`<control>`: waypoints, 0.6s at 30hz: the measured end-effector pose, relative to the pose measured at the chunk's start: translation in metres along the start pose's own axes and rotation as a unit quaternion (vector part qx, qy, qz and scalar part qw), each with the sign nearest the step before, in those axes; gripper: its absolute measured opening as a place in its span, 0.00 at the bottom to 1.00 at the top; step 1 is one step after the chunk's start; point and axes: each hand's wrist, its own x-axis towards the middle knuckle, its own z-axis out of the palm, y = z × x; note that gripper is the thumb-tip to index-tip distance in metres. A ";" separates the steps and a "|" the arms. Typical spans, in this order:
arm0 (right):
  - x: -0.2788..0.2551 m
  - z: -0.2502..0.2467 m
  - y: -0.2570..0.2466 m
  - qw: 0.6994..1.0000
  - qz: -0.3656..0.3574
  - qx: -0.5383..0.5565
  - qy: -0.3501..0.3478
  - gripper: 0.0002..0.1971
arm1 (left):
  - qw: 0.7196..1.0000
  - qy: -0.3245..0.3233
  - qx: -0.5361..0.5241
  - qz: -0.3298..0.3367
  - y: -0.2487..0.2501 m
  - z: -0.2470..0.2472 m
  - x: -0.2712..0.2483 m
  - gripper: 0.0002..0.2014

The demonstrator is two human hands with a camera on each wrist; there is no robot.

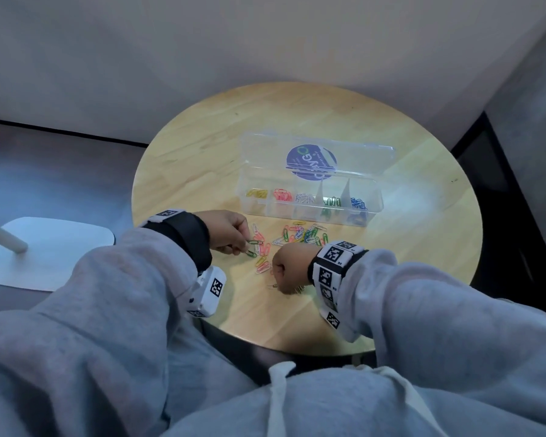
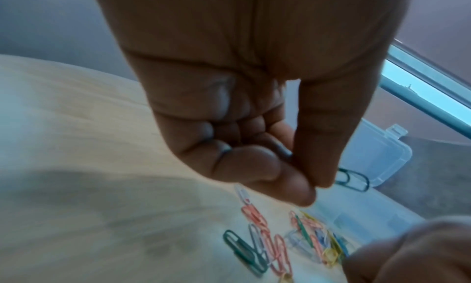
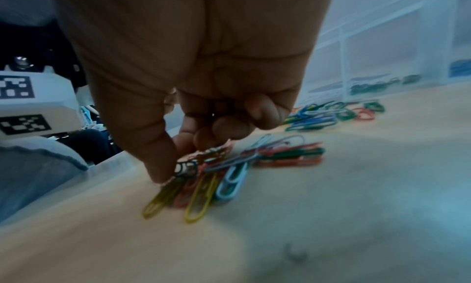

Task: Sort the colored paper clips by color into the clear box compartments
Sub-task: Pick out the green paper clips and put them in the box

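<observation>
We see bare round table (image 1: pixel 202 159) left of the clear box (image 1: pixel 309 197); loose paper clips (image 1: pixel 300 233) crowd its near side.

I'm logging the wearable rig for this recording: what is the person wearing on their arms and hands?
Loose grey sweatshirt sleeves cover both arms. Each wrist carries a black strap with a white camera unit bearing black-and-white square tag markers. Both hands, left and right, are bare.
</observation>
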 end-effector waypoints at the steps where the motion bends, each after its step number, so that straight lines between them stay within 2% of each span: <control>1: -0.002 0.000 0.003 1.000 -0.001 0.005 0.006 0.03 | 1.000 -0.004 -0.030 -0.002 0.001 0.001 0.000 0.13; 6: -0.007 0.001 0.021 0.989 0.019 0.137 0.051 0.01 | 0.986 -0.002 -0.166 -0.016 0.004 0.005 -0.002 0.17; 11: -0.014 0.003 0.038 0.962 0.047 0.259 0.073 0.10 | 0.982 0.015 -0.187 -0.037 0.009 0.012 -0.004 0.18; 15: -0.013 0.006 0.042 0.957 0.064 0.253 0.125 0.10 | 0.976 0.018 -0.205 -0.072 0.012 0.017 -0.004 0.15; 18: -0.013 0.007 0.033 0.974 0.041 0.199 0.101 0.06 | 0.971 0.016 -0.222 -0.082 0.011 0.018 -0.004 0.15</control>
